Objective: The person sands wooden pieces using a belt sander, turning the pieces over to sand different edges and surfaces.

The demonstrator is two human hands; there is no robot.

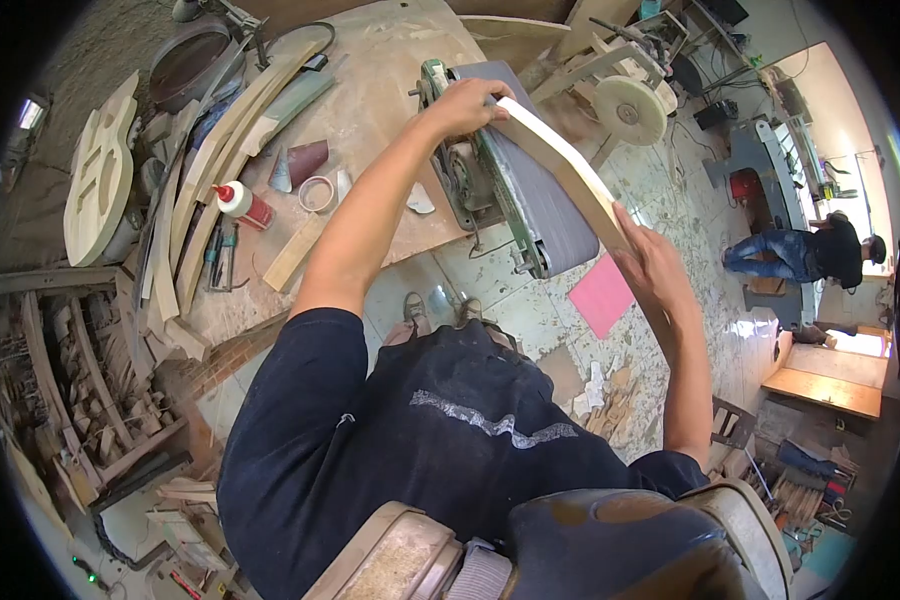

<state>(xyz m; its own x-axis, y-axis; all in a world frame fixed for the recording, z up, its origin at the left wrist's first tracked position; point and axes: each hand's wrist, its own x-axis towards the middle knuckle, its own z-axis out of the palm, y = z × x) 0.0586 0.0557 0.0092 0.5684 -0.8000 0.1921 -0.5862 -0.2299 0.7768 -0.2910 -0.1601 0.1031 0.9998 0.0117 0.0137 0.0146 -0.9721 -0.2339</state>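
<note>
A long, curved strip of pale wood (560,158) lies across the grey belt of a green-framed belt sander (538,195). My left hand (467,107) is closed round the strip's upper end, above the top of the sander. Lower down and to the right, my right hand (658,268) grips the strip near its other end, beyond the belt's right edge. The strip's lower end is partly hidden behind my right hand and forearm.
On the workbench (390,60) at the left lie curved wooden strips (202,185), a red-and-white glue bottle (244,205) and a tape roll (317,194). A pink sheet (602,296) lies on the floor. Another person (815,250) is at the far right.
</note>
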